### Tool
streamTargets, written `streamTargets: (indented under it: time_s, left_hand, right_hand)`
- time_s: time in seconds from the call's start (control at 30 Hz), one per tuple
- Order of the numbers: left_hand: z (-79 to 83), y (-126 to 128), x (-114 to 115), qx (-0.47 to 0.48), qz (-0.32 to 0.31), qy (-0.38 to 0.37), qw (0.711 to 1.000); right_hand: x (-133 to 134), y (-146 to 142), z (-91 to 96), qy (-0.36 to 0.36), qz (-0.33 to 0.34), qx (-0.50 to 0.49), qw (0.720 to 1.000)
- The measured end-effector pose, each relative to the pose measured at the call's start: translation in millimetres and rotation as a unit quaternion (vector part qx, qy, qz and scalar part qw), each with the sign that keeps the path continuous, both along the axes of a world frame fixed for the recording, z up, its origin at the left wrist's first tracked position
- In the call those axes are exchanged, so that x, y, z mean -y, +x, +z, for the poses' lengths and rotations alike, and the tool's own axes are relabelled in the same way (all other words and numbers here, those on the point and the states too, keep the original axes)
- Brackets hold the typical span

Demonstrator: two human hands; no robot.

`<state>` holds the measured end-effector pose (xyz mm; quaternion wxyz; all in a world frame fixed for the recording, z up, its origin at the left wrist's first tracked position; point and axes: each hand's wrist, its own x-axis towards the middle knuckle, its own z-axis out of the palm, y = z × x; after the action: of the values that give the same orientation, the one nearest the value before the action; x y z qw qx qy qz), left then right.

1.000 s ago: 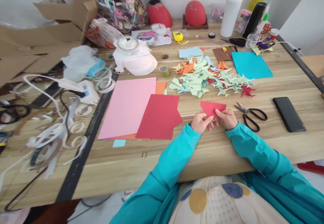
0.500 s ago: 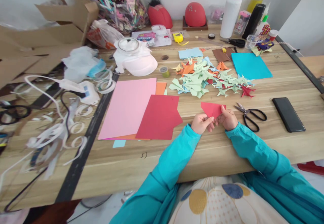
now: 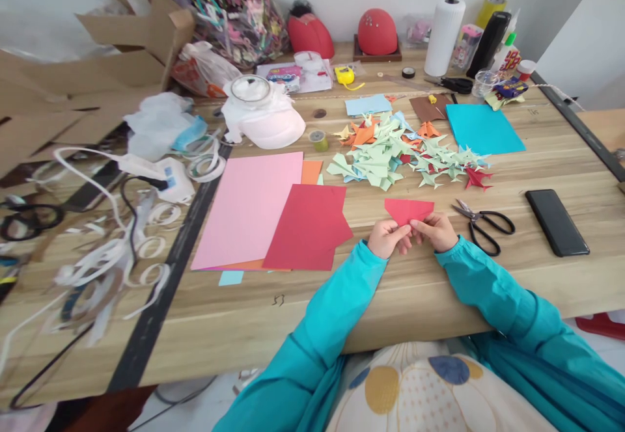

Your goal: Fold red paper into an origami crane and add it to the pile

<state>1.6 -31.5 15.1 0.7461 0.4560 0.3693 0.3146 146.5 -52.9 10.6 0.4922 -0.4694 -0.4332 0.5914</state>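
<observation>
A small folded piece of red paper (image 3: 409, 209) is held just above the table, its wide edge facing away from me. My left hand (image 3: 388, 238) pinches its near left side between thumb and fingers. On the near right side, my right hand (image 3: 434, 230) grips it the same way, and both thumbs nearly meet on top. Beyond the paper lies a pile of folded paper shapes (image 3: 375, 152), mostly pale green with some orange, blue and red. Black-handled scissors (image 3: 481, 224) rest to the right of my right hand, blades slightly apart.
Red paper sheets (image 3: 307, 224) overlap a pink sheet (image 3: 249, 204) on the left. A phone (image 3: 557, 222) lies at the right. Turquoise paper (image 3: 484, 128) is behind the scissors. White cables and ribbon rolls (image 3: 151, 246) clutter the far left, beside an open cardboard box (image 3: 131, 67).
My right thumb and fingers have slid from the paper's right corner down to its near middle, beside the left thumb. The camera view has shifted slightly.
</observation>
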Motion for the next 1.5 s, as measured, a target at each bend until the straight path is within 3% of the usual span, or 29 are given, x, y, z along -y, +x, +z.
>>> streamTargets:
  time_s: [0.33,0.67,0.8,1.0,1.1,1.2,1.3,1.4,1.5]
  left_hand:
    - [-1.8,-1,0,-0.026,0.0,-0.002,1.0]
    - [-2.6,5,-2,0.035,0.026,-0.03,0.999]
    - [-0.7,4,0,0.01,0.032,0.008,0.999]
    - [3.0,-1,-1,-0.024,0.034,0.049,0.998]
    - [3.7,-3,-3,-0.027,0.066,0.065,0.995]
    - [2.1,-4,-6,-0.029,0.138,0.089,0.986]
    - [-1.9,-5,-9,-0.039,0.165,0.105,0.98]
    - [-7.9,-7,-12,-0.053,0.15,0.122,0.98]
    - [-13.9,-10,-14,-0.062,0.096,0.113,0.987]
  right_hand:
    - [2,1,3.6,0.038,0.014,0.053,0.998]
    - [-1,-1,-1.0,0.013,-0.09,0.077,0.993]
    - [-1,0,-3.5,0.007,-0.064,0.044,0.997]
    - [-6,4,-4.7,-0.025,-0.091,-0.083,0.992]
    - [-7,6,-4.2,-0.033,-0.075,-0.083,0.993]
    - [-5,5,-3.2,-0.033,-0.029,-0.046,0.998]
    - [-3,1,-2.0,0.0,0.008,-0.027,1.0]
    - [-3,0,-1.7,0.001,-0.011,-0.037,0.999]
    - [-5,2,-2.4,-0.041,-0.051,-0.097,0.993]
